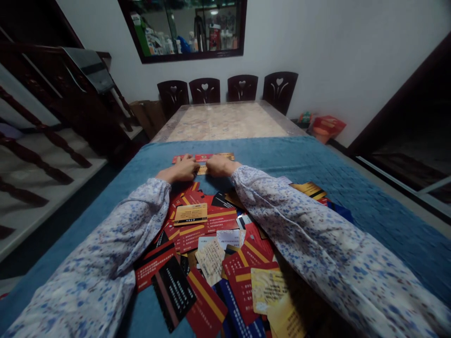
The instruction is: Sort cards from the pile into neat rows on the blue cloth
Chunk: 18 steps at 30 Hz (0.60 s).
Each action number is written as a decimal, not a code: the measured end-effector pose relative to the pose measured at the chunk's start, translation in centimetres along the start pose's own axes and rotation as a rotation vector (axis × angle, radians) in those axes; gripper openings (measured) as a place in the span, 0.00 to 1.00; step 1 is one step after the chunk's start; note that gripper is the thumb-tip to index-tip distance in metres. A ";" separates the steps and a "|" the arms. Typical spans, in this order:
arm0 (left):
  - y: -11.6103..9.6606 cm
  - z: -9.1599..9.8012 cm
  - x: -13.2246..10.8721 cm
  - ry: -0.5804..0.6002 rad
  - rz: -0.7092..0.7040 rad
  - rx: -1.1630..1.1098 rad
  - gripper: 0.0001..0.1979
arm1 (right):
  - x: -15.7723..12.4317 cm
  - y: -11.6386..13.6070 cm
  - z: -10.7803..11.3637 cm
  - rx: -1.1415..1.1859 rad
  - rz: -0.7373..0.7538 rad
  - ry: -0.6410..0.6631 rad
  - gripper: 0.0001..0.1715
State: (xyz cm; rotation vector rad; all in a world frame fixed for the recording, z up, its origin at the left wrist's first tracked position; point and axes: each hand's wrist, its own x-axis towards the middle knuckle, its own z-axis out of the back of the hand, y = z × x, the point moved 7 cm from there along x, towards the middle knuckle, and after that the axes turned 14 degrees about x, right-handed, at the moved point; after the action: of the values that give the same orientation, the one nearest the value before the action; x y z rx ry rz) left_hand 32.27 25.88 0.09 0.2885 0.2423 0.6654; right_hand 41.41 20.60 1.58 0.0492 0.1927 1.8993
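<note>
Head view: left hand [183, 169] and right hand [219, 165] touch a red-and-gold card row [202, 157]; grip unclear.

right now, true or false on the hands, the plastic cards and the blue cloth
1. The left hand and right hand both touch the short row of red and yellow cards. True.
2. Six chairs stand beyond the table. False: four dark wooden chairs.
3. A loose pile of red, yellow and black cards lies on the blue cloth. True.
4. The cloth covers the whole tabletop. False: the far marble top is uncovered.
</note>
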 end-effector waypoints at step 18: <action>-2.1 2.2 -1.6 -0.156 0.033 -0.065 0.18 | -4.4 -2.1 1.2 0.059 0.024 -0.055 0.20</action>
State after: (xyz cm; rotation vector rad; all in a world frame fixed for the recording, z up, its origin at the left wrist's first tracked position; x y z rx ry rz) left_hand 32.91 22.87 1.59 0.2806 0.0669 0.6781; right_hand 44.95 17.30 2.72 0.1445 0.2118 1.9137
